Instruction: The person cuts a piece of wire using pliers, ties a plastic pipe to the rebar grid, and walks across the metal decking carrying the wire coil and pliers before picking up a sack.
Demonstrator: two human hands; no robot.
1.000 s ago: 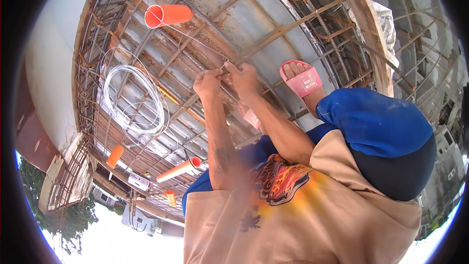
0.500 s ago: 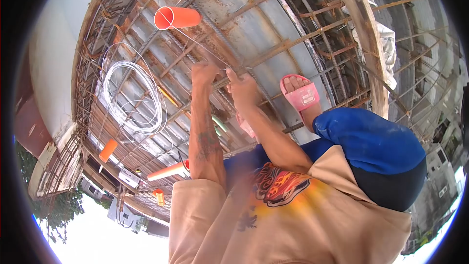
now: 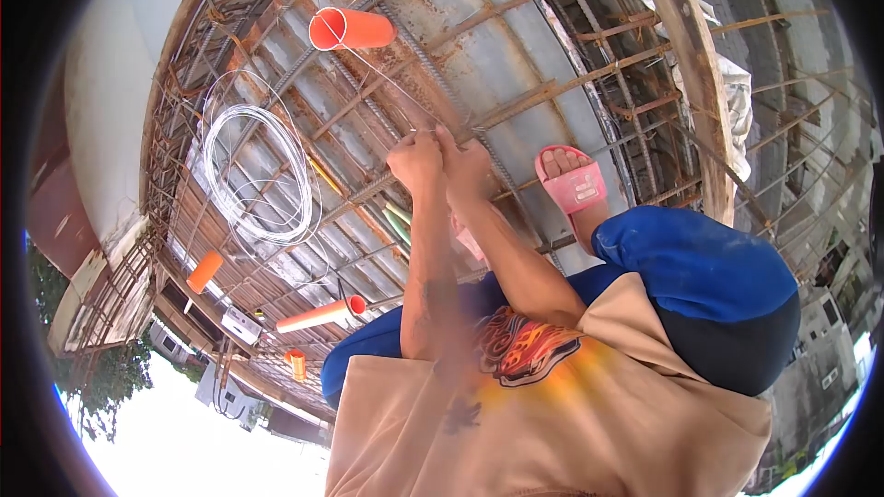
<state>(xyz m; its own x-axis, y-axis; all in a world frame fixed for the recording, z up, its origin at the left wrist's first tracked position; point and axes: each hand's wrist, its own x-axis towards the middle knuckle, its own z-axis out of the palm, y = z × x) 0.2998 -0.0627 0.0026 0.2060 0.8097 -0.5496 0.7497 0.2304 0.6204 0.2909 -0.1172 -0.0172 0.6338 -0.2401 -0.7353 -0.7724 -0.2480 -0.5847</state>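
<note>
My left hand (image 3: 416, 161) and my right hand (image 3: 466, 167) are together over the rebar grid, both with fingers closed. A thin wire (image 3: 390, 82) runs from the mouth of an orange pipe (image 3: 364, 30) down to my fingers, and both hands appear to pinch its end. The short pipe lies on the rebar ahead of my hands, with the wire looped through its open end. Motion blurs my right hand, and the fingertips are partly hidden.
A coil of white wire (image 3: 214, 161) lies on the grid to the left. Further orange pipes (image 3: 318, 316) lie at the lower left. Crossing rebar (image 3: 525, 97) covers metal sheets below. My pink-sandalled foot (image 3: 573, 179) rests at right, near a wooden beam (image 3: 686, 46).
My left hand has moved right and slightly down, coming against my right hand. My right hand has shifted slightly right. The whole view has moved a little; the wire still runs to the pipe.
</note>
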